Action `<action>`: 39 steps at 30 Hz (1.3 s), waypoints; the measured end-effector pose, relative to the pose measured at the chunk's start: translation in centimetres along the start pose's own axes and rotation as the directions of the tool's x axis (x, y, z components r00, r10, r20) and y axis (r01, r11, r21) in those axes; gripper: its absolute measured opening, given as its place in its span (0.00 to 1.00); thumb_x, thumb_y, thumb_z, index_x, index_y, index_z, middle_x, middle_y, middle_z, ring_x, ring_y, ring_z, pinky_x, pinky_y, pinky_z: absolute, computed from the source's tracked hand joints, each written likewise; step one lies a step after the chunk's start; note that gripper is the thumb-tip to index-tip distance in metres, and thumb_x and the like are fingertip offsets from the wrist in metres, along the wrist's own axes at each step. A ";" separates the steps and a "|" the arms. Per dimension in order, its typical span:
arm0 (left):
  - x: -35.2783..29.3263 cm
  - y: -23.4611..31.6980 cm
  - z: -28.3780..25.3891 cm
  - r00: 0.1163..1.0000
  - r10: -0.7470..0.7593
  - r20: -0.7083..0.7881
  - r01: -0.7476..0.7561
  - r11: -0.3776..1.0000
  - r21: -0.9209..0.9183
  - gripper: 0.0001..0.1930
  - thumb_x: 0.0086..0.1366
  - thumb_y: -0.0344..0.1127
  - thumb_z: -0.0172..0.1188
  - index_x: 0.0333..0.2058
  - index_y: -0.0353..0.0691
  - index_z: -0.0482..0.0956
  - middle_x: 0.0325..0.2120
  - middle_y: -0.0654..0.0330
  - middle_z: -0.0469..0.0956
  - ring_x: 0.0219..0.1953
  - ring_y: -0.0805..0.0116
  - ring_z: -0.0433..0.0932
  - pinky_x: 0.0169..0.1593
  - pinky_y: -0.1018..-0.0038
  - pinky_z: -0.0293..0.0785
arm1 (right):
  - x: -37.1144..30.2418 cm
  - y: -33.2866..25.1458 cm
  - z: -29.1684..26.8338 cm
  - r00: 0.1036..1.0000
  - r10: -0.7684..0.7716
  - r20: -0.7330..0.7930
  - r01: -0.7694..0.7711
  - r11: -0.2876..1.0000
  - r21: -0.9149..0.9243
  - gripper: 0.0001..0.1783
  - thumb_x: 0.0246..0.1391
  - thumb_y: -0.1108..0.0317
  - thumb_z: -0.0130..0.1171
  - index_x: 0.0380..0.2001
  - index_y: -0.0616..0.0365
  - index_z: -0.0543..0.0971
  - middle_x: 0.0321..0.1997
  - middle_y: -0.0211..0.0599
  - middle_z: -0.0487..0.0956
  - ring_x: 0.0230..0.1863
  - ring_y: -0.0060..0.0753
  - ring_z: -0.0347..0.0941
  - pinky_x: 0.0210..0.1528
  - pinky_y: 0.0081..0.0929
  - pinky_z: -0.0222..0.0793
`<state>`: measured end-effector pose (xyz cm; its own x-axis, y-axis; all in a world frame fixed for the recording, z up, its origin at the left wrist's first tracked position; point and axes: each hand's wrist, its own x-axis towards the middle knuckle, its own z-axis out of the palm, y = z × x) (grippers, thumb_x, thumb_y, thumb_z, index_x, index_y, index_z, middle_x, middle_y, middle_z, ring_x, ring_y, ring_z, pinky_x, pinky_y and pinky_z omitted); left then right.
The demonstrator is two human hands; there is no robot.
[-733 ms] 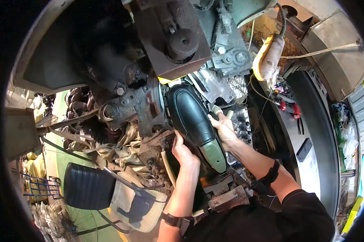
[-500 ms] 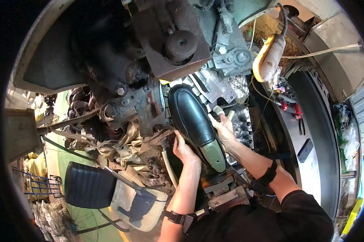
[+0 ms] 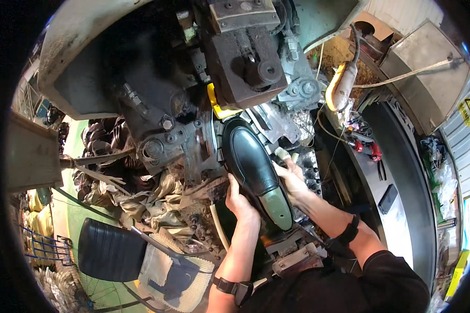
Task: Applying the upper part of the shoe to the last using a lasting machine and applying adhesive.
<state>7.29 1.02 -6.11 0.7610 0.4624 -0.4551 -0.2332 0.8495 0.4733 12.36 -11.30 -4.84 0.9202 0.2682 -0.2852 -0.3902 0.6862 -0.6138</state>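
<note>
A black leather shoe upper (image 3: 242,148) is stretched over a green shoe last (image 3: 277,208), whose bare heel end points toward me. Its toe end sits against the metal pads of a heavy machine (image 3: 243,73). Along the left side, my left hand (image 3: 241,203) grips the shoe, thumb up and the other fingers mostly hidden beneath. My right hand (image 3: 293,180) holds the opposite side near the instep, its thumb against the leather. Pale coverings (image 3: 282,153) show on fingertips of that hand. The underside of the shoe is out of sight.
A yellow guard piece (image 3: 219,104) lies just beyond the toe. At right hangs a yellow-and-white lamp-like unit (image 3: 340,86) on a cable; a phone (image 3: 387,199) rests on a metal ledge. A black chair (image 3: 112,250) stands at left, near heaped cloth bags (image 3: 159,188).
The view has shifted, bringing the yellow guard piece into fuller sight. Both hands keep their hold on the shoe, which stays against the machine's pads.
</note>
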 end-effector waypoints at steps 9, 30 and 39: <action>-2.1 1.4 1.8 0.997 0.023 -0.069 -0.019 0.998 0.062 0.21 0.69 0.48 0.62 0.44 0.31 0.80 0.43 0.55 0.82 0.41 0.65 0.81 0.47 0.69 0.77 | -0.3 -0.6 0.7 1.000 -0.002 -0.006 0.002 1.000 -0.009 0.23 0.56 0.78 0.66 0.49 0.51 0.67 0.40 0.46 0.83 0.36 0.33 0.82 0.38 0.34 0.82; 0.6 -0.2 -0.2 0.992 0.071 -0.105 -0.058 0.991 0.119 0.19 0.70 0.48 0.60 0.46 0.36 0.80 0.42 0.60 0.82 0.41 0.67 0.80 0.47 0.70 0.76 | 1.6 0.2 -0.6 0.996 0.004 -0.092 -0.012 0.997 -0.077 0.48 0.55 0.78 0.67 0.71 0.52 0.50 0.38 0.46 0.83 0.34 0.32 0.81 0.36 0.34 0.81; 1.6 -0.8 -0.8 0.977 0.202 -0.062 -0.193 0.973 0.123 0.17 0.72 0.45 0.59 0.41 0.34 0.82 0.39 0.60 0.83 0.38 0.69 0.80 0.44 0.71 0.76 | 1.6 0.8 0.2 0.996 -0.030 -0.078 0.033 0.999 0.040 0.40 0.53 0.80 0.68 0.62 0.52 0.54 0.42 0.50 0.81 0.38 0.37 0.82 0.39 0.37 0.83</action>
<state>8.20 1.32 -7.87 0.6589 0.6395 -0.3961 -0.2996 0.7061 0.6416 13.59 -10.18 -5.59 0.9263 0.1938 -0.3231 -0.3577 0.7215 -0.5929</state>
